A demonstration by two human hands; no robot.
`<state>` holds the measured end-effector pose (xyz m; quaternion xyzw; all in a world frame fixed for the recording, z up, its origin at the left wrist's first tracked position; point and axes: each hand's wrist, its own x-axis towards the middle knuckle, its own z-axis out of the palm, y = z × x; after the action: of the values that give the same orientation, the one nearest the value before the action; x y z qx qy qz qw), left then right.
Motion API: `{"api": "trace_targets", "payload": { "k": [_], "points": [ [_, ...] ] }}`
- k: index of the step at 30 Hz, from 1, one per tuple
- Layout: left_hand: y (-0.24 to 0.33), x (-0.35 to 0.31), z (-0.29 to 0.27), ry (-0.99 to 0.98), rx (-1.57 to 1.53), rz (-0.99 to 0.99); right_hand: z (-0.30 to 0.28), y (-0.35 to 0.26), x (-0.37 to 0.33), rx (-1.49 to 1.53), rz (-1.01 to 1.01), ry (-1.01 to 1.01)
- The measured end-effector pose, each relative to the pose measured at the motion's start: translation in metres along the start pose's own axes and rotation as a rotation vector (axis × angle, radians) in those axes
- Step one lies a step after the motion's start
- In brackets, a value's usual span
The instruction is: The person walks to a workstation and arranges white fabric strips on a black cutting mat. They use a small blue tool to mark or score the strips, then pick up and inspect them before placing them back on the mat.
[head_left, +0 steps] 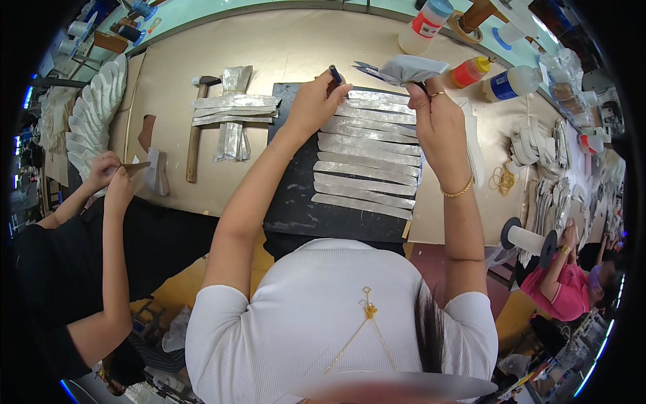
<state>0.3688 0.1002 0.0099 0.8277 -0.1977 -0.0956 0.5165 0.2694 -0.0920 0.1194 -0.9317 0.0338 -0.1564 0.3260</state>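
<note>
My left hand is closed round a short dark blue pen-like stick, over the top end of a row of strips. A pair of scissors is in my closed right hand, blades pointing left. A pale grey folded piece lies across the scissors by my fingers; whether I grip it too I cannot make out. Several silvery strips lie one below another on a black board. My right wrist is beside their right ends.
A hammer and crossed bundles of silvery strips lie left of the board. Bottles, including a clear one with a blue cap, stand at the back right. At left, a co-worker's hands hold a small piece. A thread spool is at right.
</note>
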Motion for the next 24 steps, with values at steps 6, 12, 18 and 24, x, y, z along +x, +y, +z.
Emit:
{"api": "trace_targets", "payload": {
  "k": [6,12,18,24],
  "points": [
    [-0.0039,-0.0008,0.0021,0.061,0.085,0.032,0.0021,-0.0004,0.001,-0.025,-0.009,-0.021],
    [-0.0041,-0.0003,0.0019,0.058,0.15,0.059,0.0041,0.004,-0.0027,-0.014,-0.018,-0.019],
    [-0.0028,-0.0014,0.0038,0.05,0.243,0.059,0.0042,0.0021,-0.0042,-0.01,-0.02,-0.037],
    [-0.0036,-0.0026,0.0057,0.055,0.289,0.087,0.0033,-0.0027,-0.0034,0.005,-0.046,-0.024]
  ]
}}
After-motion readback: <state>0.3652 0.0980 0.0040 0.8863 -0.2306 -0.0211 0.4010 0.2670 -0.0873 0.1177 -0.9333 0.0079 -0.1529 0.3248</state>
